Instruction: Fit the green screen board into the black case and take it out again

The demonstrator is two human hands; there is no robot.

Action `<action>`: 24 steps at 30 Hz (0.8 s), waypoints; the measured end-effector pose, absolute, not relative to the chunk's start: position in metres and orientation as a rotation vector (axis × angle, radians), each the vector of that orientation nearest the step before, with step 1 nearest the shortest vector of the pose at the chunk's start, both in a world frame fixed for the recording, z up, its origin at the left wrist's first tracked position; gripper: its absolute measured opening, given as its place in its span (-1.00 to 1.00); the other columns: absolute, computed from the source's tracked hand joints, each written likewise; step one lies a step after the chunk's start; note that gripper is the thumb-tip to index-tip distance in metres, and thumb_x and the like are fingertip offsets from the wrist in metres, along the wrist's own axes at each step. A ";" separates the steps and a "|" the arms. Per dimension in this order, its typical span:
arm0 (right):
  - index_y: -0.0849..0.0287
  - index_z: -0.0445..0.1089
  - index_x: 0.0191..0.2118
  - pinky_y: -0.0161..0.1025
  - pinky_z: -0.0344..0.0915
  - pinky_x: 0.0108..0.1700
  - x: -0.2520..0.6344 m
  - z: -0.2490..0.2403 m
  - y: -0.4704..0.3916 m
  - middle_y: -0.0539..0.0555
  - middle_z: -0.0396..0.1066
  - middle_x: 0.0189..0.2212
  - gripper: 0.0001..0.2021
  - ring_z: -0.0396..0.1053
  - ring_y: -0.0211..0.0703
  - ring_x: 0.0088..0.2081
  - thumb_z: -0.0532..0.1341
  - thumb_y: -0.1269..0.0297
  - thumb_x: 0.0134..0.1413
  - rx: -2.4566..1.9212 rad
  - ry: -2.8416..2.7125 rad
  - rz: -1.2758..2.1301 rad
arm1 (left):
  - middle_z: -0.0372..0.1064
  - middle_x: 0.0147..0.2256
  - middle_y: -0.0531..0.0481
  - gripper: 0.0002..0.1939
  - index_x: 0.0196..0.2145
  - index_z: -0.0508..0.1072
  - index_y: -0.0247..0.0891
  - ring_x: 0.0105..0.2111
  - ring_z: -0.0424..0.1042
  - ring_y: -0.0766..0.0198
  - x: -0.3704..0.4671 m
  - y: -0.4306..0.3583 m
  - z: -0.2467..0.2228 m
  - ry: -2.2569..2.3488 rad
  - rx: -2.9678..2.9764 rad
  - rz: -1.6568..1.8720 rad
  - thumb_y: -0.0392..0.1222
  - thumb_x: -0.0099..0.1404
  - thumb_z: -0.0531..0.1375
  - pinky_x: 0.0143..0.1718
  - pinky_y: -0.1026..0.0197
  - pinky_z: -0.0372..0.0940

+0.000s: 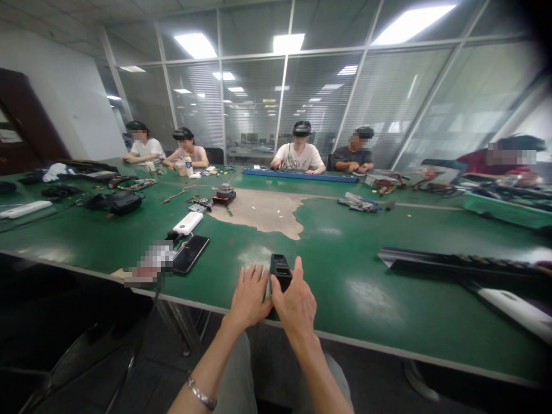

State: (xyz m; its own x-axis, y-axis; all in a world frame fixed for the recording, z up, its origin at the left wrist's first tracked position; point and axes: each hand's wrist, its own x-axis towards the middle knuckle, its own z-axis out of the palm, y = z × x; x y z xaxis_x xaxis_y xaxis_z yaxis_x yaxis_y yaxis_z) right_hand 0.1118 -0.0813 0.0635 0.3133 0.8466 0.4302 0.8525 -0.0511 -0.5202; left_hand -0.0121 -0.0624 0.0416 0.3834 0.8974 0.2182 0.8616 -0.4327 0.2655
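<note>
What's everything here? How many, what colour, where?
table: 1, green, centre
bare patch: 1, tan, mid-table
box: 1, black, front middle
phone: 1, black, left of box
white devices: 3, white, behind phone, far left, lower right
glove bundle: 1, greyish, right of patch
long strip: 1, black, right
bar: 1, blue, far edge
basket: 1, green, far right
people: 5, mixed clothes, around table
loose parts: many, mixed, scattered
lights: several, white, overhead
bracelet: 1, silver, left wrist
left hand: 1, bare, beside box
right hand: 1, bare, at box

Left hand [250,296], right hand [298,302], black block [282,267] apparently between, green table [366,230]
</note>
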 end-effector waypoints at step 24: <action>0.36 -0.11 0.36 -0.07 0.31 -0.07 0.116 0.045 -0.079 0.33 0.45 -0.09 -0.23 0.42 0.09 -0.08 0.10 0.01 0.18 -1.762 -1.487 0.064 | -0.04 0.33 -0.15 -0.36 0.31 0.06 -0.26 0.34 -0.12 -0.03 -0.010 -0.059 0.037 1.643 2.547 0.493 0.04 0.36 -0.03 0.33 -0.17 -0.24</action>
